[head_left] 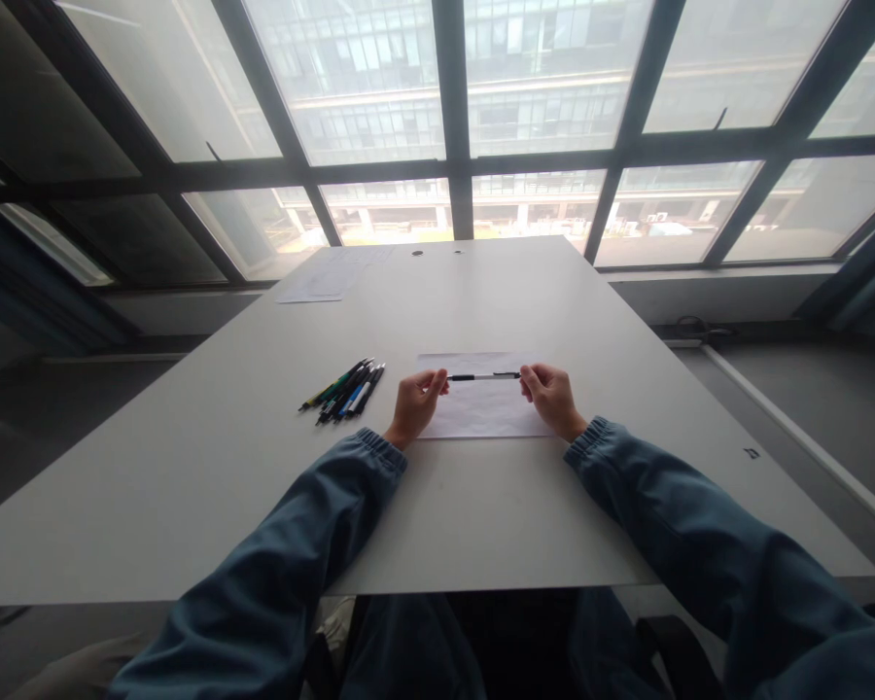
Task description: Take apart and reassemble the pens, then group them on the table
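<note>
A slim black pen (483, 376) hangs level above a white sheet of paper (481, 413) on the white table (190, 467). My left hand (417, 403) pinches its left end and my right hand (549, 395) pinches its right end, fingers closed on it. Both forearms wear blue sleeves. A bunch of several pens (346, 389), black, green and blue, lies on the table to the left of my left hand.
Another sheet of paper (328, 277) lies at the table's far left end. Two small dark dots (417, 253) sit near the far edge. Large windows with dark frames stand behind the table. A chair shows under the near edge.
</note>
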Demonstrator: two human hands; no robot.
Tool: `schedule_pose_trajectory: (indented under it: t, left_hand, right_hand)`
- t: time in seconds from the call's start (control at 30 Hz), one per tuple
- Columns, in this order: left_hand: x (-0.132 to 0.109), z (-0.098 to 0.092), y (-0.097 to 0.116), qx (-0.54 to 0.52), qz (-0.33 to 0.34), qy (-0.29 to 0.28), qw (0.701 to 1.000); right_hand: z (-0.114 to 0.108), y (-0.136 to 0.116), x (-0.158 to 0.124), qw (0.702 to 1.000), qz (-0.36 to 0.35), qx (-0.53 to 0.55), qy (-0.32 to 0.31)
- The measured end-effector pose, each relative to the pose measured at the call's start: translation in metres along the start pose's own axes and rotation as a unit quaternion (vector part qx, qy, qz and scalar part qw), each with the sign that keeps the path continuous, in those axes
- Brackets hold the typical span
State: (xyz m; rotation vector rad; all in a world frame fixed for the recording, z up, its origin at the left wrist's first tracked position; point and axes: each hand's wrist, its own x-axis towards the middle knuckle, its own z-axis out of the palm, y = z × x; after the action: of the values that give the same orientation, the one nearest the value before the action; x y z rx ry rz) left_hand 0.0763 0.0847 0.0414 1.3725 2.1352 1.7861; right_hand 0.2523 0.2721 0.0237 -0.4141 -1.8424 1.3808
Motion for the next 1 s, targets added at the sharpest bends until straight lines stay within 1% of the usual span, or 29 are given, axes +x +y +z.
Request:
schedule_pose_trajectory:
  t: [0.17, 0.27, 0.4, 0.57, 0.63, 0.7, 0.77, 0.83, 0.9, 1.0]
  left_hand:
    - [0.000, 0.000, -0.002, -0.002, -0.001, 0.002, 1.000]
    - [0.001, 0.000, -0.005, -0.009, 0.000, 0.002, 1.000]
    - [0.002, 0.000, -0.009, -0.005, 0.004, 0.016, 1.000]
    - [0.002, 0.000, -0.010, 0.001, 0.009, 0.020, 1.000]
    - [0.002, 0.001, -0.010, -0.003, 0.009, 0.017, 1.000]
    - [0.002, 0.002, -0.011, -0.017, 0.006, 0.014, 1.000]
    - [0.002, 0.002, -0.012, -0.033, 0.007, 0.002, 0.999]
    - [0.003, 0.000, -0.011, -0.016, 0.028, -0.021, 0.999]
    - [0.003, -0.002, -0.008, 0.039, 0.072, -0.054, 0.995]
    - [0.003, -0.006, -0.003, 0.119, 0.137, -0.107, 0.978]
  right_hand:
    - [0.000, -0.001, 0.000, 1.000, -0.004, -0.004, -0.002]
    - [0.001, 0.000, 0.000, 1.000, 0.005, 0.007, -0.001]
    - [0.003, 0.002, 0.002, 0.996, 0.045, 0.074, -0.012]
    - [0.006, 0.000, 0.003, 0.981, 0.099, 0.167, -0.024]
    - [0.006, -0.002, 0.002, 0.978, 0.105, 0.176, -0.043]
    - [0.007, -0.004, 0.002, 0.980, 0.098, 0.163, -0.060]
    - [0.006, -0.005, 0.001, 0.982, 0.094, 0.149, -0.061]
    - [0.006, -0.004, 0.001, 0.983, 0.097, 0.146, -0.056]
    - [0.005, -0.003, 0.001, 0.982, 0.099, 0.150, -0.053]
    - [0.005, -0.002, 0.001, 0.979, 0.103, 0.164, -0.057]
